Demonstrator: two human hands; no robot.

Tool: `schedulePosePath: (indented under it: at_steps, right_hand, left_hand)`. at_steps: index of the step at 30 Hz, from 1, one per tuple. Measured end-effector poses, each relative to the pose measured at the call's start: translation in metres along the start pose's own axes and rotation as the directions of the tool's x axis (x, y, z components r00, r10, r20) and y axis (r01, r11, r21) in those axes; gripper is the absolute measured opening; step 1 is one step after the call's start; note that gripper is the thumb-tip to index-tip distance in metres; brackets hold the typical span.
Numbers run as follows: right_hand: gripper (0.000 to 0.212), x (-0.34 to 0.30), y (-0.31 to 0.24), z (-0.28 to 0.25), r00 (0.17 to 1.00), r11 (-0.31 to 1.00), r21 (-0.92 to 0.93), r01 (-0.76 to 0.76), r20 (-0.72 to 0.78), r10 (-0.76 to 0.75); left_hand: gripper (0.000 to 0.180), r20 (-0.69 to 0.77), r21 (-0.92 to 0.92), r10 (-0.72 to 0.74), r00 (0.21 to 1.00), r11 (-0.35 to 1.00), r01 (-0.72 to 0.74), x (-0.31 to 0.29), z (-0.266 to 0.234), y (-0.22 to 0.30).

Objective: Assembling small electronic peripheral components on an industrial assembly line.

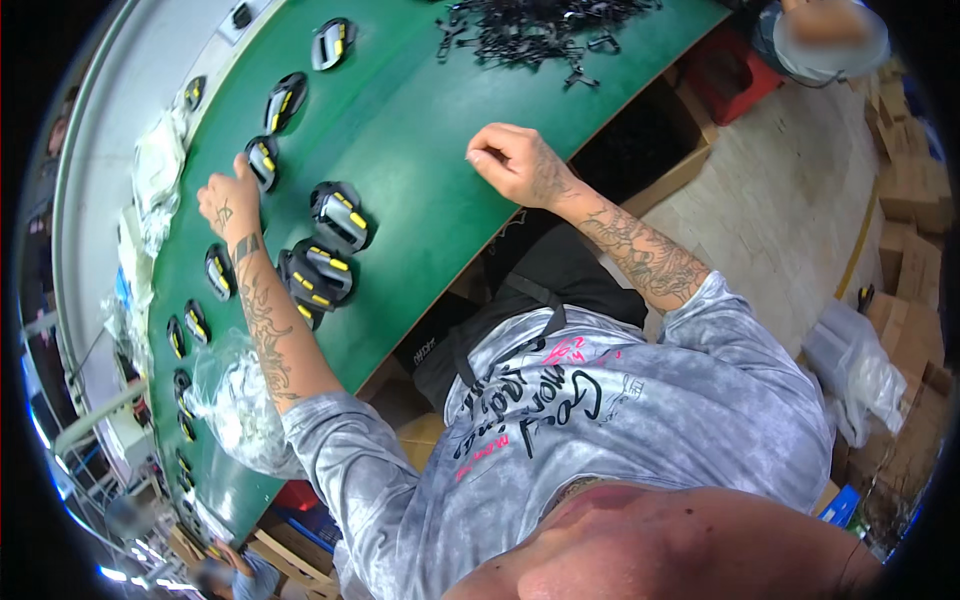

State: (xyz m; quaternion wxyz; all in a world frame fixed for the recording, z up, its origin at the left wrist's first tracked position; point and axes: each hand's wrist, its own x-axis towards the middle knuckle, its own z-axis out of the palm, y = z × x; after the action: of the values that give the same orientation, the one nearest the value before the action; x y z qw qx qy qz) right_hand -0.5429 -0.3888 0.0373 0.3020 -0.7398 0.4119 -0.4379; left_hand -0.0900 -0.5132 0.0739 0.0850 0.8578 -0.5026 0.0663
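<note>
My left hand [230, 203] is over the far left side of the green table [420, 150], its fingers apart and partly bent. Its thumb is at the edge of an oval black-and-grey plastic part [262, 163] with yellow strips; whether they touch I cannot tell. My right hand [515, 165] hovers near the table's near edge, fingers curled in and thumb pressed against them. Anything inside that fist is hidden. Between my arms lie a similar part [342, 215] and a cluster of such parts [316, 275].
More oval parts [333, 44] run in a line along the table. A heap of small black pieces [535, 30] lies at the far end. By my left forearm sits a clear plastic bag [240, 405]. Cardboard boxes [905, 260] and a red crate [730, 75] stand to the right.
</note>
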Motion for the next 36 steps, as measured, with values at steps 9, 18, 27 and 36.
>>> schedulePosePath:
  at_steps: [9,18,27,36]
  right_hand:
    - [0.028,0.019,0.006,-0.099,0.971,0.789,-0.614,-0.001,-0.188,-0.145]
    - [0.020,0.010,0.070,-0.090,0.990,0.696,-0.708,-0.123,-0.138,0.034]
    - [0.025,0.022,0.019,-0.082,0.821,0.963,0.117,-0.241,-0.504,0.267]
    - [0.023,0.007,-0.050,0.031,0.944,0.879,0.344,-0.330,0.144,0.298]
  left_hand:
    - [0.060,0.335,-0.496,-0.218,0.917,0.786,0.368,0.013,0.007,-0.020]
    - [0.062,0.343,-0.931,0.569,0.748,0.097,0.353,-0.261,-0.087,0.062]
    - [0.070,0.158,-0.976,0.493,0.856,-0.055,0.212,-0.285,-0.003,0.097]
    - [0.058,0.303,-0.782,0.540,0.786,-0.330,0.528,-0.282,-0.005,0.094]
